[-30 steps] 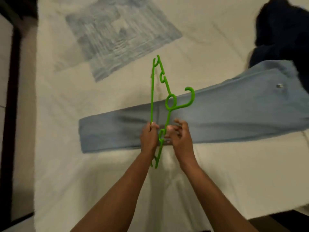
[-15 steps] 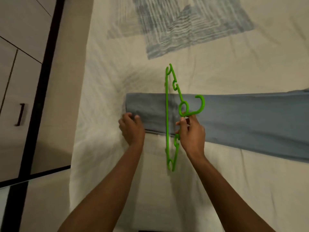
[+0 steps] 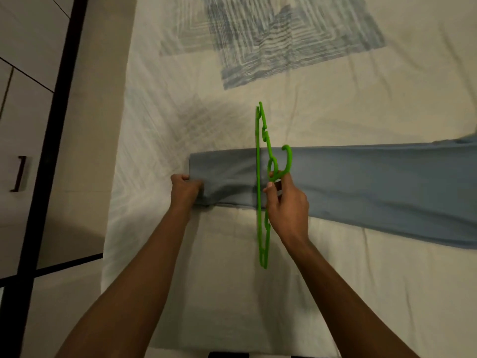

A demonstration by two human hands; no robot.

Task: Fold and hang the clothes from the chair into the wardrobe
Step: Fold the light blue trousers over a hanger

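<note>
Left hand [image 3: 186, 188] now grips jeans [image 3: 361, 182]; right hand [image 3: 287, 205] holds hanger [image 3: 259, 177].

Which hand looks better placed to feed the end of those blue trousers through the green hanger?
Probably the left hand: it already grips the end of the blue trousers just left of the green hanger. The right hand is busy holding the hanger upright near its hook.

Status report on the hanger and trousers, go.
Left hand grips the hem end of the blue trousers. Right hand holds the green hanger upright over them. Trousers flat on the bed, nothing blocking.
</note>
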